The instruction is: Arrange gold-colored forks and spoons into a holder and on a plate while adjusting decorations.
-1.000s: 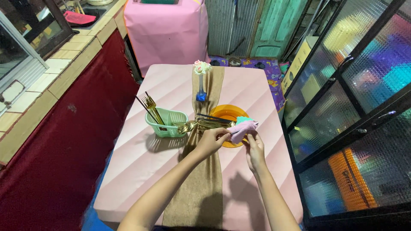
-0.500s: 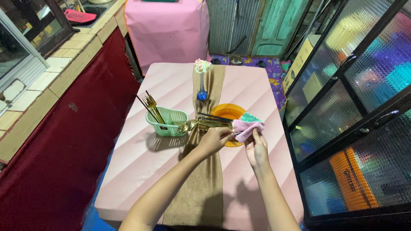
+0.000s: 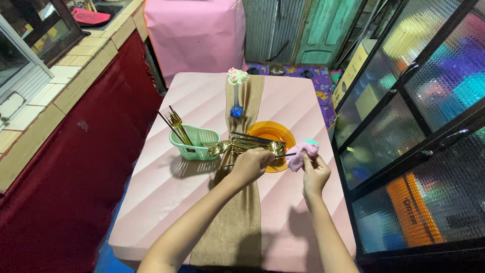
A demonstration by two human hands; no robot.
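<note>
My left hand (image 3: 251,164) grips a thin dark-handled piece of cutlery (image 3: 288,154) over the near edge of an orange plate (image 3: 275,132). My right hand (image 3: 315,174) holds a bunched pink cloth (image 3: 303,153) with a bit of green at its top, right at the utensil's tip. Several gold spoons and forks (image 3: 242,146) lie across the plate and the brown runner (image 3: 237,217).
A green plastic cutlery basket (image 3: 196,143) with gold forks stands left of the plate. A blue vase with pale flowers (image 3: 236,91) is farther back on the pink table (image 3: 166,197). A glass-door cabinet (image 3: 419,126) flanks the right, a tiled counter (image 3: 60,76) the left.
My right hand has drawn the pink cloth to the right, off the plate, along the utensil. My left hand has kept its grip and shifted slightly.
</note>
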